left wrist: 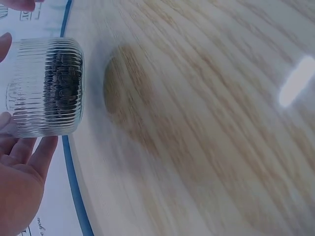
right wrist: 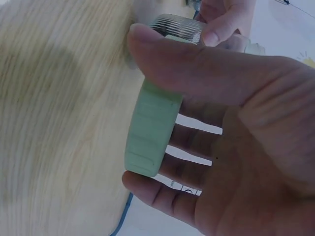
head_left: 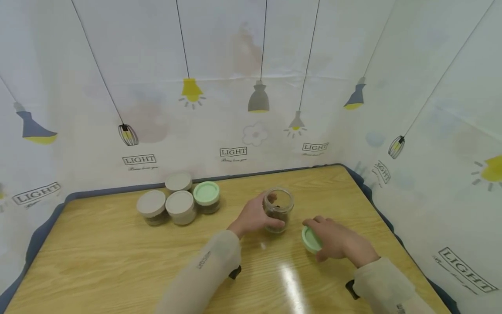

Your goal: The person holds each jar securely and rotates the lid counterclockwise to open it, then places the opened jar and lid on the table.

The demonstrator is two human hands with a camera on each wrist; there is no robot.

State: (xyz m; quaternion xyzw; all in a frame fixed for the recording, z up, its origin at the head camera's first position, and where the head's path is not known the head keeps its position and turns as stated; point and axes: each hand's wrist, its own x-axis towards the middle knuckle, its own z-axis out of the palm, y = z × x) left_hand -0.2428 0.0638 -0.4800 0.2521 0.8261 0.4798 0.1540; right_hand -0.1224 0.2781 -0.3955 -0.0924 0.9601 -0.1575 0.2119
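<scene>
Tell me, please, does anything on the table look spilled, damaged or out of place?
No, nothing stands out. The jar in the left hand is open, but the right hand holds a green lid, so this looks deliberate. Four other jars stand closed together, and no spill or damage shows.

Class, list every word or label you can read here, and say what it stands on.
"LIGHT": framed, repeated across the wall covering.
Script beneath it: too small to read surely.
Print on the left sleeve and right sleeve: too blurred.
Glass jar and green lid: nothing readable.
</scene>
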